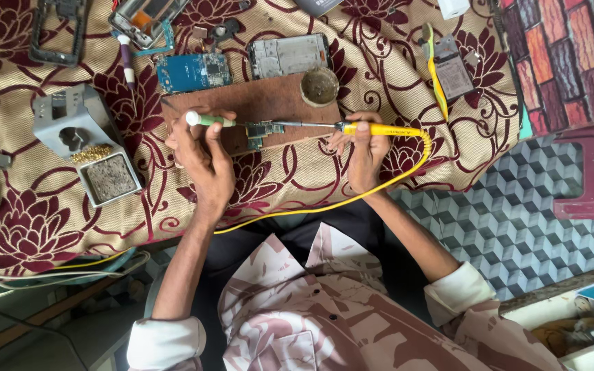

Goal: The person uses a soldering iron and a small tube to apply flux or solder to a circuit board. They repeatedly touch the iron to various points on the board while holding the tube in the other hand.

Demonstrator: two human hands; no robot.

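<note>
My left hand [201, 154] grips a slim tool with a green and white handle [204, 119], pointing right toward a small circuit board [261, 133] on a brown wooden board [269, 103]. My right hand [364, 151] holds a yellow-handled soldering iron [376, 128]; its metal tip reaches left to the small circuit board. The iron's yellow cable [352, 199] loops down and left across the cloth.
A patterned maroon and beige cloth [49, 227] covers the table. On it lie a grey soldering stand with sponge tray [87, 144], a blue circuit board [194, 71], a phone frame [289, 55], a round flux tin [320, 86] and other phone parts [452, 72]. A maroon stool [592, 165] stands right.
</note>
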